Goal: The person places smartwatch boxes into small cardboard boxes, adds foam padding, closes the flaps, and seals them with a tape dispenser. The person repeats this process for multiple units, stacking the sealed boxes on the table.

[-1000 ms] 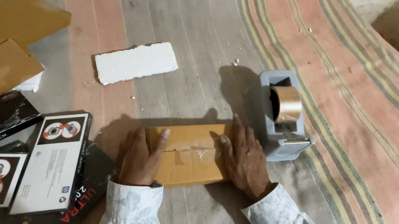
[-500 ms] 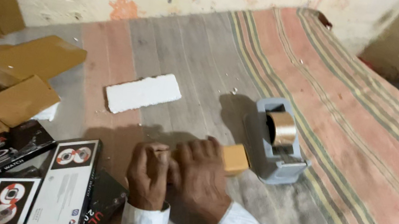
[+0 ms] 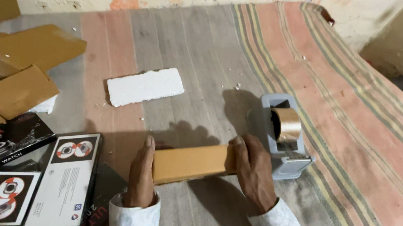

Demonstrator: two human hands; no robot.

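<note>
- At the six o'clock side of the striped cloth (image 3: 375, 132), a person is holding a small brown cardboard box (image 3: 191, 162) between two bare hands.
- The left hand (image 3: 141, 177) is standing on its edge with flat, straight fingers, and it is pressing against the left end of the box; it is not clenched.
- The right hand (image 3: 253, 172) is lying over the right end of the box, the fingers bending around that end, so it is grasping the box there.
- The box is resting on the cloth, and its long axis is running from about eight o'clock to two o'clock, the right end being a little farther from the person.
- Both hands are touching the box, one at each end, so neither one is nearer.
- Just beside the right hand, at two o'clock from it, a grey tape dispenser (image 3: 285, 139) is standing with a roll of brown tape (image 3: 286, 125) inside.
- At eleven o'clock from the box, well apart, a white foam piece (image 3: 145, 86) is lying flat.
- At nine o'clock, printed product boxes (image 3: 62, 182) are lying closed; what is inside I cannot tell.
- Behind them, loose cardboard pieces (image 3: 17, 64) are lying in a pile.
</note>
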